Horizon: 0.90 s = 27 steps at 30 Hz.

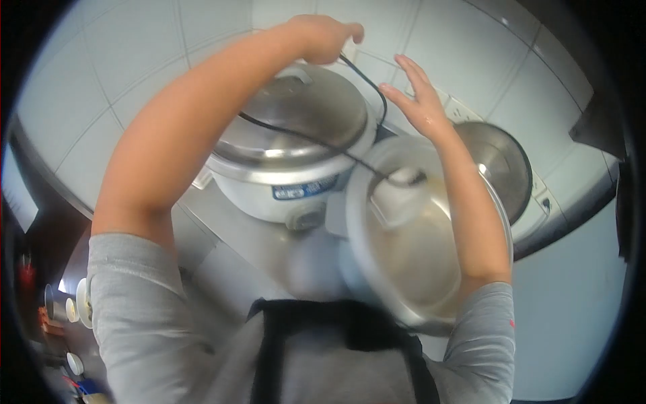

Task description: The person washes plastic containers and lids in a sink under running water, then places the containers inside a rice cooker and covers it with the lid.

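Observation:
My left hand (328, 40) is raised above the rice cooker at the tiled wall, its fingers curled at the upper end of a black power cord (367, 79). The exact grip is partly hidden. My right hand (422, 102) is held up near the wall, fingers apart and holding nothing. Below my left arm stands a large white rice cooker (252, 195) with its metal lid (306, 111) on. Black cord also runs across the lid towards a large metal pot (356, 222), which sits under my right forearm. A blurred whitish object (400, 202) is inside the pot.
A round metal lid (508, 168) leans against the wall behind the pot. Wall sockets (457, 112) are beside my right hand. The cooker and pot stand on a metal counter (259, 246). Small bowls (83, 303) are at the lower left.

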Tool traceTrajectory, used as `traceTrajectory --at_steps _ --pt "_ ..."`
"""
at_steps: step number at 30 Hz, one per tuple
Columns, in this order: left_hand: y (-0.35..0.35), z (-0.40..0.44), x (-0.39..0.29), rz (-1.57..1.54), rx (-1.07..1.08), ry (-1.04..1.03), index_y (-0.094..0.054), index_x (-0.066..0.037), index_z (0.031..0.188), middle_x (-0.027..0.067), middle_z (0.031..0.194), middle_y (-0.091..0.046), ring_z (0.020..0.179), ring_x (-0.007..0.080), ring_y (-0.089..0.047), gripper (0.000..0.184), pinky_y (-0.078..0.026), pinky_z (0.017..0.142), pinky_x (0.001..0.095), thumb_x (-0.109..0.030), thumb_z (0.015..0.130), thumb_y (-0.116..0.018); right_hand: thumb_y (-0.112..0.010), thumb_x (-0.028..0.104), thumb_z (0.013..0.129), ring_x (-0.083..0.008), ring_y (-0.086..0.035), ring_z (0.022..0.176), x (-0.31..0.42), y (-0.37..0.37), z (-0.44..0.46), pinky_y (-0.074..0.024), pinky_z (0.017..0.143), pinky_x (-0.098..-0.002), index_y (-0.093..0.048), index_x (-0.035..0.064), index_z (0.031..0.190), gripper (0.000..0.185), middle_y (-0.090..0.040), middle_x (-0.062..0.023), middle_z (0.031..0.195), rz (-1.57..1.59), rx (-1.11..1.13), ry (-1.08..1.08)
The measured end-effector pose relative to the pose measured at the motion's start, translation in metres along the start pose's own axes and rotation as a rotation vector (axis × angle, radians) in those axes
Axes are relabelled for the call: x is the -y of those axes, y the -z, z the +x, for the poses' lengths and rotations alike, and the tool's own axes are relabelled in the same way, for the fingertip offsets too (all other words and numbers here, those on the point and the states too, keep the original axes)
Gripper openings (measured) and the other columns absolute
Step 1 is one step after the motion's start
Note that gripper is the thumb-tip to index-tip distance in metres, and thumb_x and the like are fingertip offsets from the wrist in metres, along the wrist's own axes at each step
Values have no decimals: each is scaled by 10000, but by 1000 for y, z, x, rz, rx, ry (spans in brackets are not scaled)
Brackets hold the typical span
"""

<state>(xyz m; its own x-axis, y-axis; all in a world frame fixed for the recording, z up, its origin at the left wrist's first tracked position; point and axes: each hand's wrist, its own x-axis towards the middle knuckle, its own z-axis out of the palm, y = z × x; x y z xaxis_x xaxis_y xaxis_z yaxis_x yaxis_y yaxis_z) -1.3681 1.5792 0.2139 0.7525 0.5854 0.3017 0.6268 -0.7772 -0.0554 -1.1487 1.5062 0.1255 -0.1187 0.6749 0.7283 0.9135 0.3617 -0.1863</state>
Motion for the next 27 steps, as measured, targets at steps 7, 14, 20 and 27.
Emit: traceTrajectory --at_steps 7,14,20,27 --pt "-17 -74 87 371 -330 93 -505 -168 1164 113 832 -630 758 275 -633 405 -485 646 383 -61 784 -593 -538 342 879 -140 -566 734 -12 -38 57 -454 701 -267 -618 50 1091 369 -646 -39 903 457 491 -342" --pt "8 -97 95 -1098 -337 222 -497 -165 999 -25 776 -549 671 70 -452 305 -356 557 225 -68 741 -627 -548 624 792 -202 -572 1043 70 -65 66 -467 837 -315 -403 63 1348 803 -571 -124 1191 1150 820 -113" --pt "41 -45 34 -978 -623 267 -448 -112 805 -48 649 -438 574 53 -390 353 -317 506 251 -80 646 -761 -721 471 654 -275 -551 1110 82 -53 69 -493 840 -326 -254 11 1406 998 -525 -212 1240 1465 1112 -20" --pt "42 11 -20 -1356 -833 -23 -392 -121 739 -52 618 -377 530 48 -351 362 -281 461 212 -31 662 -734 -708 185 633 -378 -534 1114 84 -37 42 -403 942 -505 -269 -3 1363 872 -528 -288 1181 1838 1035 69"
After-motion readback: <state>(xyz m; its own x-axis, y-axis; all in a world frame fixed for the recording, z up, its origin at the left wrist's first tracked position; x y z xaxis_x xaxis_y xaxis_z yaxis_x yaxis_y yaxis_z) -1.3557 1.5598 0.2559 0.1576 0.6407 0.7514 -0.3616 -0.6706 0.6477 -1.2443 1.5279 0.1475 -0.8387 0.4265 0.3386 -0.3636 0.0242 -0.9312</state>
